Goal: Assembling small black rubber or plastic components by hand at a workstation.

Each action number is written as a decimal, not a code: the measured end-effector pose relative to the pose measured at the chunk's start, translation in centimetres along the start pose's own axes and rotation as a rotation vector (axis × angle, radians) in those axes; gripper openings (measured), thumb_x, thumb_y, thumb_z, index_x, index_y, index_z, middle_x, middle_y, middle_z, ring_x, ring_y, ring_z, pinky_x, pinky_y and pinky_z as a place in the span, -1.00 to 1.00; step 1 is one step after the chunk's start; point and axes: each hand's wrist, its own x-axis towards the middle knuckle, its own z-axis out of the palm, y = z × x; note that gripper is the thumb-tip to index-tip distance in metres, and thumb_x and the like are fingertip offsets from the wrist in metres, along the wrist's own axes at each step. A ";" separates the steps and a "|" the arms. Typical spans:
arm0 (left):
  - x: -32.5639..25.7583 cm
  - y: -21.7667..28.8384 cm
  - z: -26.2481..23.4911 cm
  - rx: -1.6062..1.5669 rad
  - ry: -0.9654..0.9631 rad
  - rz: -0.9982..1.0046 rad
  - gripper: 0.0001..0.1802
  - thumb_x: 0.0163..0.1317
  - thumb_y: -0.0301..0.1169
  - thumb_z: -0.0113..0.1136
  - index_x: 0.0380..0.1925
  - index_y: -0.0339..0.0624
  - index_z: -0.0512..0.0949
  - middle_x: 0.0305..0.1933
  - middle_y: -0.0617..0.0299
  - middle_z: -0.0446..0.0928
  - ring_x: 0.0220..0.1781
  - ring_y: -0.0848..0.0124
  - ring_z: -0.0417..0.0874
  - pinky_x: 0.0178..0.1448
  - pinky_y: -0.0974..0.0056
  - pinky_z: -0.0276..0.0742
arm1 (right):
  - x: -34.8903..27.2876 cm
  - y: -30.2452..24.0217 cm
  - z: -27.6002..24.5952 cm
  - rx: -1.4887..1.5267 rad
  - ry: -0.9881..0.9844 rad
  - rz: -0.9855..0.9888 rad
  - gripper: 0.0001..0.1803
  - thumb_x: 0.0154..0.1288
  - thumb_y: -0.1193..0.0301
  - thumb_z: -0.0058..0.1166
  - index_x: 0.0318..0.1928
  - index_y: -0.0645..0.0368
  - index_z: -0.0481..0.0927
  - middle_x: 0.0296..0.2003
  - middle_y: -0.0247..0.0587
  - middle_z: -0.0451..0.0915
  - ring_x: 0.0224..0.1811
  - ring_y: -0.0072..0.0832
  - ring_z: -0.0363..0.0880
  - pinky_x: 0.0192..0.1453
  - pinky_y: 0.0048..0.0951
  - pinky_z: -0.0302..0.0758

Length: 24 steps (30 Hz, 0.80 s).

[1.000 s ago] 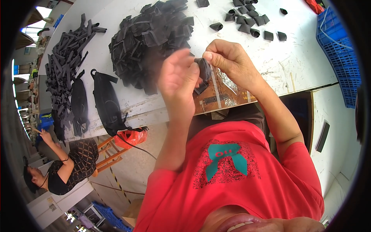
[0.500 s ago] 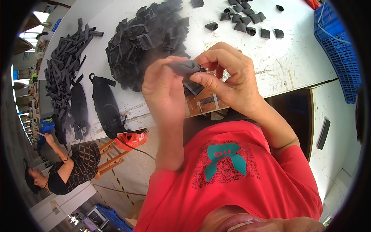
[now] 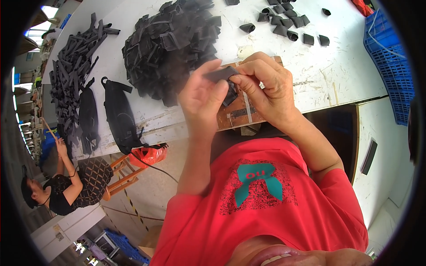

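Both my hands meet above the table's front edge around a small dark grey fabric piece [image 3: 222, 73]. My left hand [image 3: 198, 95], slightly blurred, holds its left end between thumb and fingers. With thumb and forefinger, my right hand [image 3: 271, 88] pinches the right end. Just below them another dark piece [image 3: 230, 95] shows partly behind my fingers, over a brown wooden board [image 3: 242, 117]; I cannot tell what it rests on. Beyond my left hand rises a big heap of flat dark fabric pieces [image 3: 168, 40].
Rolled dark strips [image 3: 75, 62] pile up at left, near two long black fabric items [image 3: 119, 116]. Several small tube-like dark pieces [image 3: 284, 21] lie at the far right. A blue crate [image 3: 387, 66] flanks the table's right side. Another person [image 3: 71, 188] works at left, near a red bag [image 3: 151, 155].
My left hand has shifted right, toward my right hand, and its thumb has come down. The fabric piece now looks flatter. The other person's arms have moved.
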 end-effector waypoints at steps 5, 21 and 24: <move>-0.1 0.3 0.0 0.101 -0.038 -0.099 -0.84 0.14 -0.57 0.05 -0.27 -0.35 0.50 -0.26 0.13 0.50 -0.35 0.53 0.46 -0.28 0.48 0.38 | 0.1 0.0 -0.5 0.082 -0.024 0.049 -0.93 -0.01 0.53 0.15 -0.46 0.21 0.51 -0.58 -0.28 0.44 -0.58 -0.48 0.45 -0.52 -0.55 0.36; -3.0 0.8 2.7 0.198 0.066 0.059 -0.92 0.07 -0.62 0.13 -0.43 -0.35 0.43 -0.40 0.18 0.50 -0.44 0.58 0.52 -0.41 0.53 0.43 | -3.4 -1.6 -1.3 1.382 0.000 1.122 -0.81 0.20 0.33 0.03 -0.44 0.20 0.48 -0.60 -0.40 0.44 -0.61 -0.68 0.34 -0.58 -0.65 0.29; -3.3 0.4 2.4 0.343 0.112 0.059 -0.93 0.08 -0.62 0.12 -0.43 -0.35 0.43 -0.46 0.23 0.50 -0.49 0.63 0.49 -0.45 0.54 0.40 | -3.9 -1.3 -1.8 1.020 -0.100 1.113 -0.81 0.13 0.35 0.11 -0.49 0.20 0.49 -0.62 -0.41 0.43 -0.65 -0.67 0.32 -0.61 -0.64 0.26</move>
